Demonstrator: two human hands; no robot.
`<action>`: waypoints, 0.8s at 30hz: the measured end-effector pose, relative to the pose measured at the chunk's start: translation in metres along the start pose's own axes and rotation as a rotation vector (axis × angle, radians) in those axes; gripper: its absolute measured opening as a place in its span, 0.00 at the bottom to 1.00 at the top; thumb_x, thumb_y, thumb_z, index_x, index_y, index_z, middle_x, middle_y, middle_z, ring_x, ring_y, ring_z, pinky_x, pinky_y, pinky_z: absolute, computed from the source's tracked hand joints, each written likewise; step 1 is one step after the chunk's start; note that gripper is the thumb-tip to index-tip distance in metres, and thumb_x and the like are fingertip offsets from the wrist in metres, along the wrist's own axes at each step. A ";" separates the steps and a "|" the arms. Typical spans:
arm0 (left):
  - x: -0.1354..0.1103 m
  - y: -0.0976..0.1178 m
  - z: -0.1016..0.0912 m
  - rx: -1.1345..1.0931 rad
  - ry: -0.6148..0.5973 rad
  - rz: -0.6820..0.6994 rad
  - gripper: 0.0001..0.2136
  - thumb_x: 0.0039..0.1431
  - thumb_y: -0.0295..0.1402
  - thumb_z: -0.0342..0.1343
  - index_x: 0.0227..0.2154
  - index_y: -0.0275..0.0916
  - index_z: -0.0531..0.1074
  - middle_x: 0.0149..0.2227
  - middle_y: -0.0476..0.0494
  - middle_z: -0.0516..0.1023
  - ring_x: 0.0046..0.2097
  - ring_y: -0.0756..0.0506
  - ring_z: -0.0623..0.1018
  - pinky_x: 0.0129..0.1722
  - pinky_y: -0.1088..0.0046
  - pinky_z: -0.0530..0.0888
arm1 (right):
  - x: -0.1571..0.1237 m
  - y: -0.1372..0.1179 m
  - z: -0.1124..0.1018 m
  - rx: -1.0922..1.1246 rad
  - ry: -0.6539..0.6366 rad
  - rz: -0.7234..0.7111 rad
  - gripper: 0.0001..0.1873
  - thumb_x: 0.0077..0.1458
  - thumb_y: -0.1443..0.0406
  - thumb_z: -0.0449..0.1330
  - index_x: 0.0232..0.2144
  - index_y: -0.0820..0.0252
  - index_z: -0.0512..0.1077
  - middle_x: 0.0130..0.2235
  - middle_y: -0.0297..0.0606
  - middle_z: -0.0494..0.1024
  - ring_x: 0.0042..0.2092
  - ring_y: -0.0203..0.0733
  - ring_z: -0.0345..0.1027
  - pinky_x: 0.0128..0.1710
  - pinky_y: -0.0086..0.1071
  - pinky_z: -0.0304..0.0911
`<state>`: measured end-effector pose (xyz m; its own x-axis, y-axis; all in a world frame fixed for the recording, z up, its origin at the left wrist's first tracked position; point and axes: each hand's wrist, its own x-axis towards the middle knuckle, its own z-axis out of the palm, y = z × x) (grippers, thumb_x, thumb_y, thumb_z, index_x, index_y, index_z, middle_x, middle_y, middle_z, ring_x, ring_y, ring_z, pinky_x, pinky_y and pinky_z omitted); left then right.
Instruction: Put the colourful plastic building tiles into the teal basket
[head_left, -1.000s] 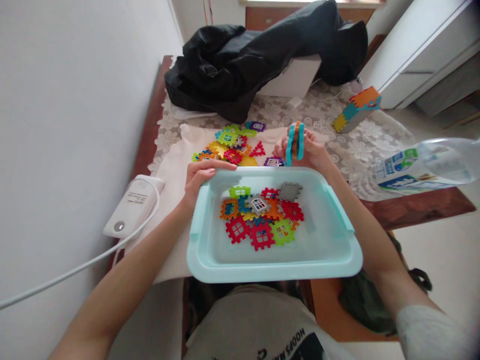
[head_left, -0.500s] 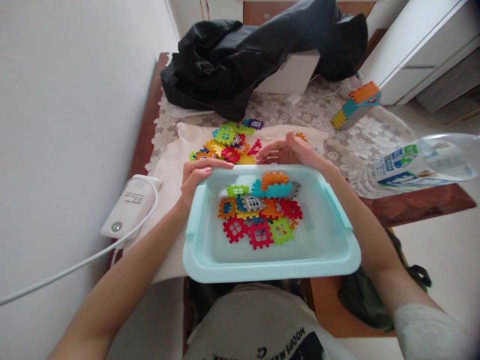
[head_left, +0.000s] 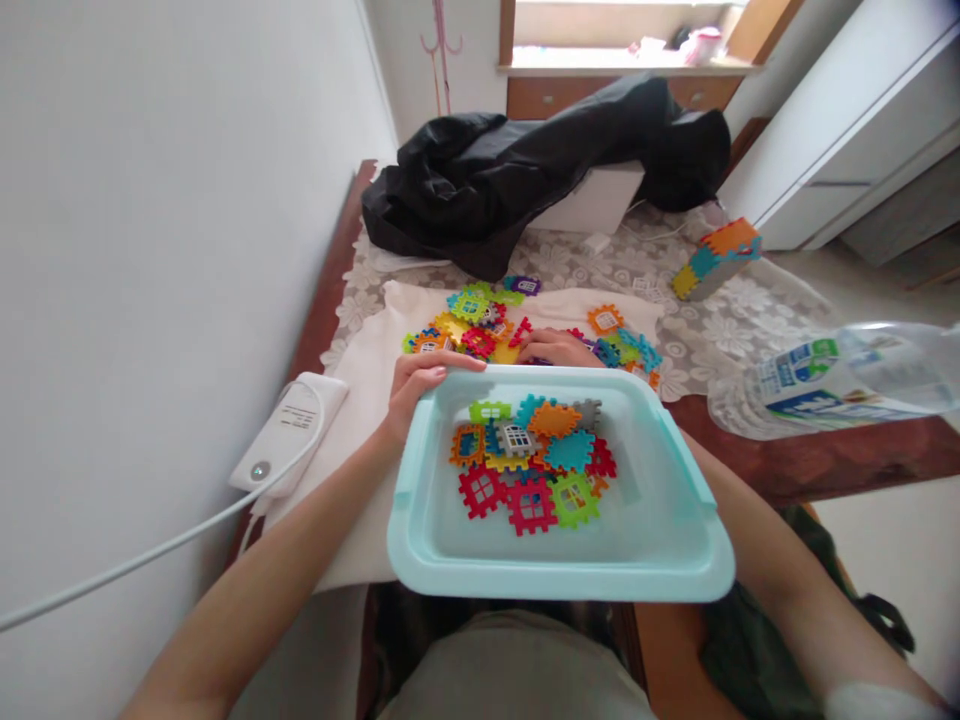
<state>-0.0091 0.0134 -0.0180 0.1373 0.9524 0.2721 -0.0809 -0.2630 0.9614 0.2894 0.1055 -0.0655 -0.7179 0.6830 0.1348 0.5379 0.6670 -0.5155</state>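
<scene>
A pale turquoise plastic bin [head_left: 675, 580] is tilted toward me, with colourful toothed building pieces [head_left: 531, 505] inside. My left hand [head_left: 420, 390] is closed on its far left corner, fingers over the rim. Beyond the far rim, my right hand [head_left: 559, 347] is at the loose pieces on the cloth. Its fingers reach left and bend down, loosely apart from the palm; the bin hides the lower part. To its left lies a pile of pieces [head_left: 469, 307]; to its right are more pieces [head_left: 606, 319].
A clear plastic bottle [head_left: 810, 385] lies at the right. An assembled block structure [head_left: 720, 258] stands at the back right. Black fabric [head_left: 465, 190] covers a white box [head_left: 592, 200]. A white device [head_left: 289, 430] with a cable is by the left wall.
My right hand has gone down from above the far rim to the loose pieces. Orange and blue pieces in the bin have settled and spread. My view has tipped upward.
</scene>
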 end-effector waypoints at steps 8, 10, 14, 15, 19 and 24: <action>-0.001 0.012 0.003 -0.004 0.003 -0.050 0.17 0.61 0.42 0.63 0.36 0.39 0.95 0.37 0.34 0.92 0.35 0.39 0.86 0.34 0.66 0.79 | -0.002 -0.005 0.002 -0.094 0.115 0.069 0.20 0.77 0.51 0.62 0.41 0.58 0.85 0.49 0.51 0.88 0.50 0.54 0.81 0.53 0.44 0.73; -0.001 0.014 0.002 0.006 -0.010 -0.059 0.17 0.60 0.43 0.63 0.35 0.38 0.95 0.36 0.34 0.92 0.35 0.39 0.85 0.33 0.66 0.79 | -0.003 -0.009 0.000 -0.142 0.137 0.115 0.19 0.77 0.50 0.63 0.48 0.57 0.87 0.54 0.53 0.89 0.57 0.60 0.81 0.62 0.52 0.73; -0.003 0.011 -0.001 -0.002 0.048 -0.105 0.17 0.58 0.43 0.63 0.35 0.41 0.95 0.37 0.35 0.93 0.38 0.38 0.87 0.36 0.66 0.80 | -0.009 -0.015 -0.014 -0.216 0.102 0.201 0.24 0.77 0.47 0.64 0.56 0.58 0.88 0.63 0.56 0.86 0.68 0.67 0.76 0.73 0.61 0.68; -0.005 0.008 -0.002 0.007 0.062 -0.115 0.16 0.58 0.43 0.63 0.35 0.42 0.95 0.38 0.36 0.93 0.39 0.37 0.87 0.37 0.65 0.80 | -0.011 -0.016 -0.018 -0.226 0.061 0.229 0.27 0.75 0.45 0.66 0.61 0.58 0.86 0.68 0.57 0.84 0.72 0.69 0.73 0.76 0.64 0.65; -0.014 -0.008 -0.010 0.065 0.113 -0.112 0.16 0.64 0.44 0.62 0.38 0.47 0.96 0.44 0.39 0.94 0.47 0.33 0.89 0.48 0.60 0.84 | -0.018 -0.020 -0.031 -0.208 -0.202 0.357 0.39 0.70 0.45 0.71 0.77 0.48 0.76 0.82 0.55 0.68 0.83 0.77 0.56 0.82 0.77 0.50; -0.021 -0.020 -0.018 0.193 0.206 -0.109 0.16 0.66 0.47 0.62 0.38 0.52 0.96 0.48 0.41 0.93 0.54 0.28 0.87 0.59 0.53 0.84 | -0.010 -0.030 -0.035 -0.134 -0.225 0.300 0.31 0.70 0.54 0.73 0.71 0.57 0.81 0.74 0.55 0.79 0.77 0.67 0.70 0.79 0.57 0.65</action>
<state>-0.0284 0.0014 -0.0442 -0.0693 0.9827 0.1719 0.1148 -0.1633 0.9799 0.2962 0.0887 -0.0219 -0.5912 0.7809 -0.2018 0.7805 0.4908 -0.3872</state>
